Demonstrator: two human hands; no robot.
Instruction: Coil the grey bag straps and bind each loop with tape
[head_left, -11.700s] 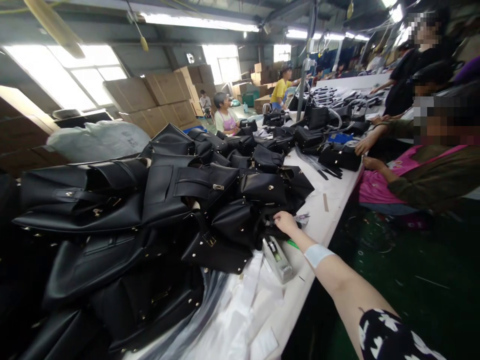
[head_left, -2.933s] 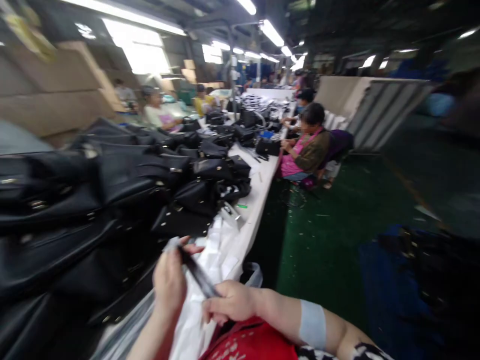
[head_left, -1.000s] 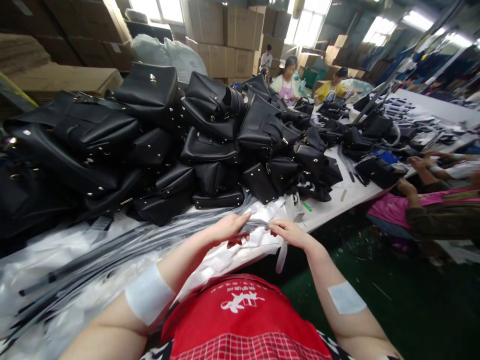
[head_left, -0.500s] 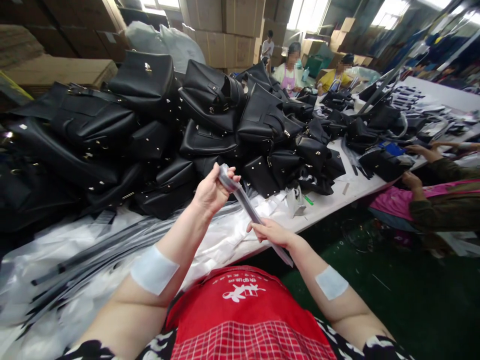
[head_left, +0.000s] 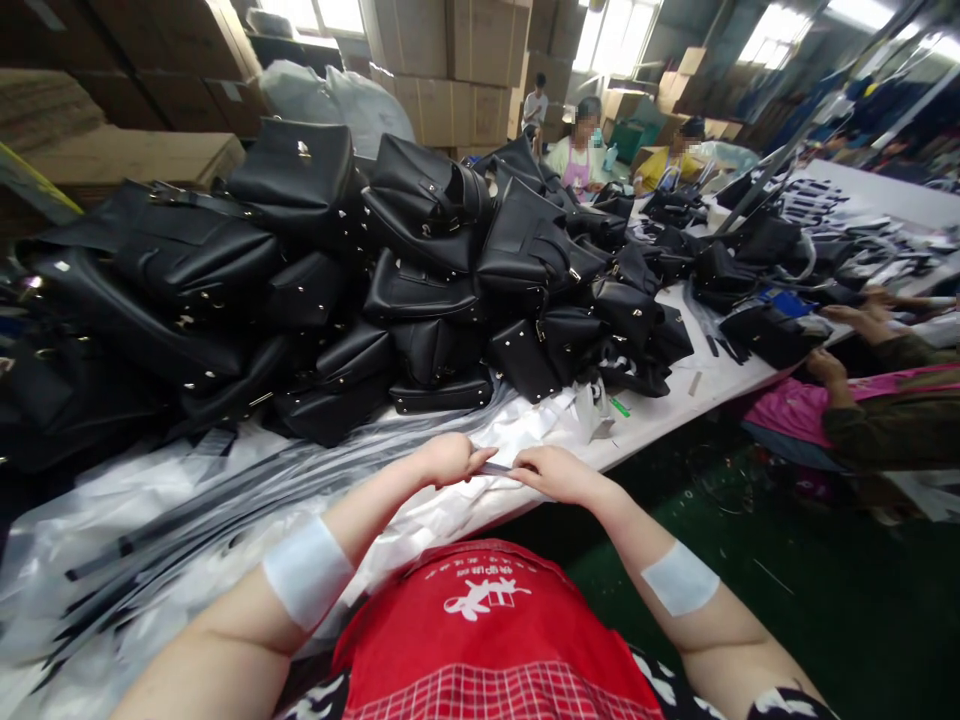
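My left hand [head_left: 451, 460] is closed around one part of a narrow grey strip [head_left: 495, 469] that looks wrapped in clear plastic. Facing it, my right hand [head_left: 553, 473] pinches the strip a short way along. Only a short piece shows between the two hands, roughly level; the rest is hidden by the fingers. Below and behind the hands lie white sheets and scraps [head_left: 420, 510]. Long dark strips in clear plastic [head_left: 247, 500] run along the table to the left.
A high heap of black handbags [head_left: 420, 280] fills the table's far side. A small green object [head_left: 619, 407] lies on the white table [head_left: 675, 410]. A co-worker's hand [head_left: 829, 370] is at a black bag on the right. Cardboard boxes [head_left: 487, 50] stand behind.
My left hand has come down from its raised position and turned over. The strip, slanting down past my right hand before, now shows only as a short level piece between both hands.
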